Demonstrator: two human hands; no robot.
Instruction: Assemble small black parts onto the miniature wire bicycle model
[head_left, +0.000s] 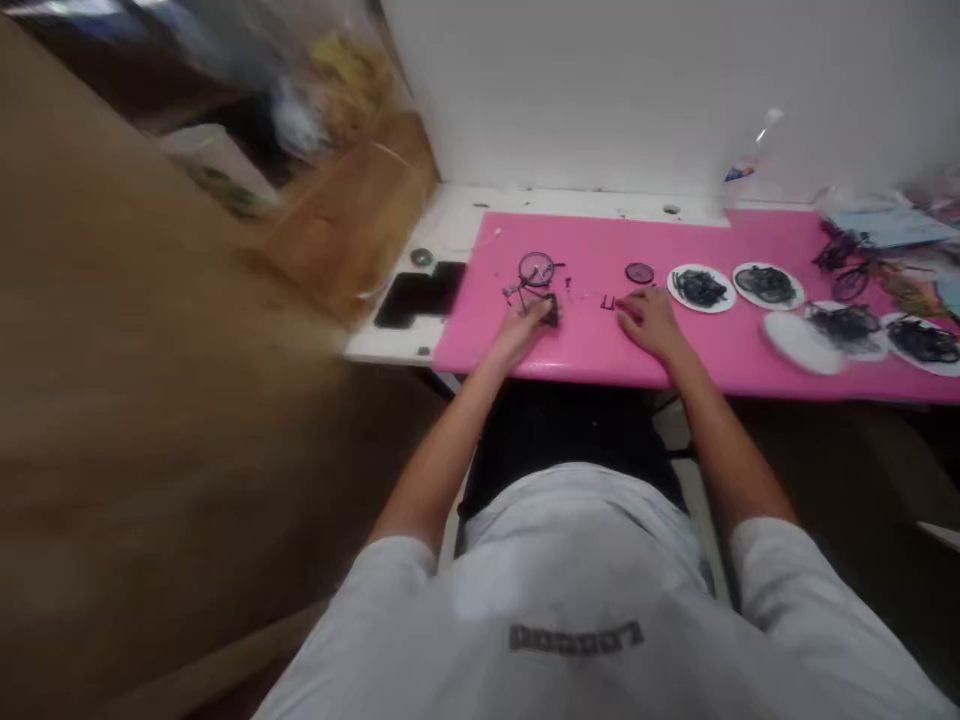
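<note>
A person's left hand [523, 332] rests on a pink-topped table [589, 350], its fingers against a black part [552, 312] at the lower edge of a small bike frame [513, 292]; whether they are clamped on it or merely touching cannot be told. A spoked wheel [536, 268] lies just beyond, close against the frame, though any join is too small to make out. The right hand [654, 316], fingers bent, reaches down beside a dark bracket [607, 302]; whether they are together on anything cannot be told.

The likeliest mishap is a lost piece: the bracket and a purple bit [568, 284] lie loose between the hands, where a sweeping wrist could brush them aside. Thin as it looks, the frame could bend if the left fingers press too hard, or swing if pushed at one end. The other wheel [639, 272], lying flat beyond the right hand, could be knocked toward the plates [673, 290] by a careless knuckle.
</note>
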